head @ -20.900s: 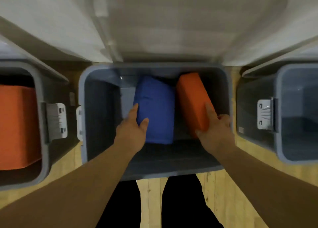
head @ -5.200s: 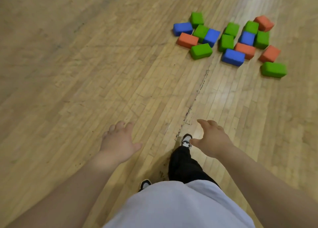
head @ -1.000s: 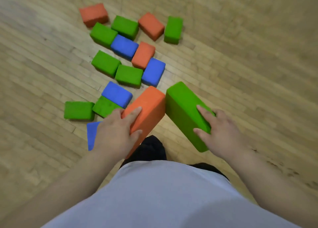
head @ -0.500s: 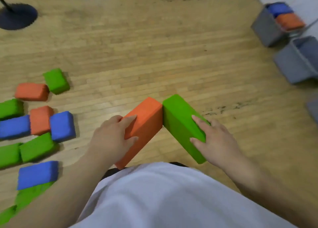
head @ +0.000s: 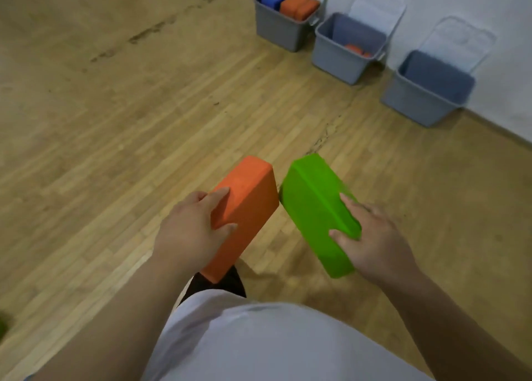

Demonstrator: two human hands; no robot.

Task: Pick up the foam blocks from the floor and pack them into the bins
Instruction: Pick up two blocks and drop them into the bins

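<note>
Two at once, left grip (head: 190, 233) curled round oblong orange block (head: 250, 196), right grip (head: 377, 242) curled round oblong green block (head: 311, 205)

Wood plank floor (head: 115, 121), dark scuff marks (head: 149, 30); white wall (head: 503, 6) at back; white shirt (head: 273, 346), black trousers (head: 227, 282).

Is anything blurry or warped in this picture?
Head view: the wide lens bows the floor boards; the green block smears near the right hand; the far bins look soft; dim, even light, with a faint shadow under the orange block.
</note>
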